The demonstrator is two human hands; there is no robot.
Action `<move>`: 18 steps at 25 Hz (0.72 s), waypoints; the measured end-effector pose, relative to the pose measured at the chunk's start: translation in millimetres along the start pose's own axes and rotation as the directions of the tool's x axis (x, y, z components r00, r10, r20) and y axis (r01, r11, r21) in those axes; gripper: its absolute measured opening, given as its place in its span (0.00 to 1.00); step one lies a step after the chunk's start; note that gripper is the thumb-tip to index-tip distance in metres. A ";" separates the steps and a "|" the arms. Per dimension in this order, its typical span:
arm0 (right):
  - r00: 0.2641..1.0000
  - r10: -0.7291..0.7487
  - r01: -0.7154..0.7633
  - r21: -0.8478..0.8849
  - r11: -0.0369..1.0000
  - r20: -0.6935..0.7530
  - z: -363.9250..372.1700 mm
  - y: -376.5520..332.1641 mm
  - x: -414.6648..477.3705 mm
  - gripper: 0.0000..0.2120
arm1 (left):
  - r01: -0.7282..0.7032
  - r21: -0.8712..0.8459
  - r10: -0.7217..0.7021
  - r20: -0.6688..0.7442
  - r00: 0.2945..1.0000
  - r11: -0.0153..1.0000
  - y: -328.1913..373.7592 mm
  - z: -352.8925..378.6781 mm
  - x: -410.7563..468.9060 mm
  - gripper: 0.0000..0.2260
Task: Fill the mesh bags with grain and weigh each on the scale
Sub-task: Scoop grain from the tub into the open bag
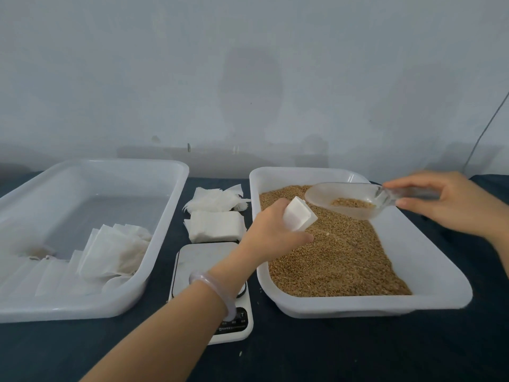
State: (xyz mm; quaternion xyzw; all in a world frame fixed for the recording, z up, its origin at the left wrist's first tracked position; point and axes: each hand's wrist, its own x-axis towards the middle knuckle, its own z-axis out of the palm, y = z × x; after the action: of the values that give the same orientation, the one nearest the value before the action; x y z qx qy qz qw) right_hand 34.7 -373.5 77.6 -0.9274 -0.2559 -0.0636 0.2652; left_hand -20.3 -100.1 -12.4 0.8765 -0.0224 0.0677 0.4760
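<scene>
Left hand [275, 230] reaches over the near-left wall of the grain tray [358, 306], fingers curled round a white mesh bag [298, 216], whose upper end sticks up past the knuckles. Whether the bag holds any grain cannot be told. Right hand [451, 205] pinches the handle of a clear plastic scoop [347, 199] between thumb and fingers. The scoop is held above the far end of the tray, bowl towards the bag and just beside it, with a small heap of grain inside. The grain [338, 266] covers most of the tray floor. A white scale [198, 256] sits between the two trays, partly under the left forearm. Behind it lie empty bags [214, 227], some stacked and some loose. The left tray [82, 308] holds several bags [110, 255] at its near end. Pale bracelet [212, 282] on the left wrist. All rests on a dark cloth [303, 354].
</scene>
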 end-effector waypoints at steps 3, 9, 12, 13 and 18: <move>0.999 -0.038 0.039 -0.049 0.998 0.030 -2.7 -2.5 1.4 0.19 | -0.005 -0.010 0.005 -0.043 0.999 1.000 -0.5 7.3 2.2 0.19; 0.991 -0.124 0.134 -0.342 0.930 0.052 -13.9 -21.1 12.7 0.18 | -0.005 -0.021 0.004 -0.023 1.000 1.000 1.1 18.5 5.8 0.19; 0.986 -0.169 0.155 -0.483 0.862 0.015 -20.7 -34.7 21.9 0.17 | 0.017 -0.028 -0.017 0.018 1.000 0.999 3.3 26.0 8.6 0.20; 0.984 -0.177 0.160 -0.515 0.842 0.015 -22.2 -38.7 24.4 0.16 | 0.030 -0.036 -0.029 0.029 0.999 0.999 3.9 28.1 9.4 0.20; 0.981 -0.195 0.168 -0.601 0.782 0.020 -21.9 -48.1 31.2 0.14 | 0.060 -0.078 -0.057 0.050 0.997 0.995 2.6 35.5 10.0 0.26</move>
State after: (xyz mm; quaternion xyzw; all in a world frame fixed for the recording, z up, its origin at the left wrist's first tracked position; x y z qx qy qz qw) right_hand 37.6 -336.2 126.2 -0.9330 -0.3047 -0.1866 -0.0433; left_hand -7.2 -131.0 -27.9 0.8585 -0.0107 0.0319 0.5118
